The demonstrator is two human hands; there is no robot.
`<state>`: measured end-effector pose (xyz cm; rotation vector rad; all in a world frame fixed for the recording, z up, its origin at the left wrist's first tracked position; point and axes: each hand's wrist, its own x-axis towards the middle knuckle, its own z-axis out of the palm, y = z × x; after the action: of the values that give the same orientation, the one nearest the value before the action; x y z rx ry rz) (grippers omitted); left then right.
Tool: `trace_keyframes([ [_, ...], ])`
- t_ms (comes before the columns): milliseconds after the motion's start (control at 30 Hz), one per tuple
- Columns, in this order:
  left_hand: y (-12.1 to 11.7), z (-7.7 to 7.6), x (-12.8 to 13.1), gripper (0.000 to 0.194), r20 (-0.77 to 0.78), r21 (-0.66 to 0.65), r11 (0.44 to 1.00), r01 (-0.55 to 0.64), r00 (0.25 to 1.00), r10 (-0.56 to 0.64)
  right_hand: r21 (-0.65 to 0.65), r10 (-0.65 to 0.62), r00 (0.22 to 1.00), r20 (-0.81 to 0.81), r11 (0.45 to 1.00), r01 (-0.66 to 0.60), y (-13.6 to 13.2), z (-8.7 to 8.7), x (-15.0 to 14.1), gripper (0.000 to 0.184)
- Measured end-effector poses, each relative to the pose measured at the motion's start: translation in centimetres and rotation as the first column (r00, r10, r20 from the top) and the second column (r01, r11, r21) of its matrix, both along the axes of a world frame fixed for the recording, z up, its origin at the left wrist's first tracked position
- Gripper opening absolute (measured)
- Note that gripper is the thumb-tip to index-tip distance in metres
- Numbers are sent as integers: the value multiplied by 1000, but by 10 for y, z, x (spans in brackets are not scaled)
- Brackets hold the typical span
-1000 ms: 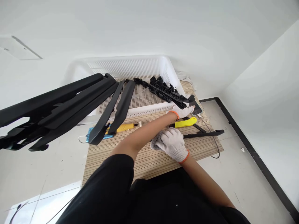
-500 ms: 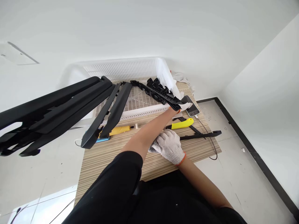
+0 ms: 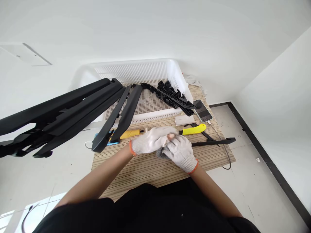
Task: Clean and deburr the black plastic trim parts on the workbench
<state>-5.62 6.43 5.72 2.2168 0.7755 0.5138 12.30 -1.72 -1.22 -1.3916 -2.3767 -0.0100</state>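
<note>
Both of my hands wear white knit gloves with orange cuffs and meet over the middle of the striped wooden table (image 3: 145, 168). My right hand (image 3: 181, 152) is closed on a crumpled grey cloth (image 3: 160, 152) that sticks out at its left. My left hand (image 3: 152, 141) has its fingers curled against the right hand's fingers; what they pinch is hidden. A yellow utility knife (image 3: 193, 130) lies just beyond the hands. A thin black strip (image 3: 213, 141) lies to the right.
A white slatted basket (image 3: 155, 114) stands at the back with ribbed black plastic parts (image 3: 173, 95) over its right rim. Long black trim pieces (image 3: 73, 108) jut out to the left. Also on the table: a phone (image 3: 203, 110) with a cable (image 3: 224, 152), a white card (image 3: 184, 120), a second yellow knife (image 3: 130, 133).
My left hand let go of the black part at the basket's right rim and drew back to meet my right hand at the table's middle. The right hand kept the cloth.
</note>
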Motion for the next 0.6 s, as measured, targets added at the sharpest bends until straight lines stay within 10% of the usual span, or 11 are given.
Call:
trace_keyframes([
  [167,-36,-44,-55,50,-123,177,949,-261,951,285,-107,13,999,34,994,-10,2,13,2,24],
  [333,-53,-86,-75,30,-263,357,918,-170,925,274,-280,56,991,121,960,-20,5,32,5,17],
  [600,-59,-70,-67,23,-127,249,941,-228,956,265,-302,125,957,262,952,-42,21,59,3,28],
])
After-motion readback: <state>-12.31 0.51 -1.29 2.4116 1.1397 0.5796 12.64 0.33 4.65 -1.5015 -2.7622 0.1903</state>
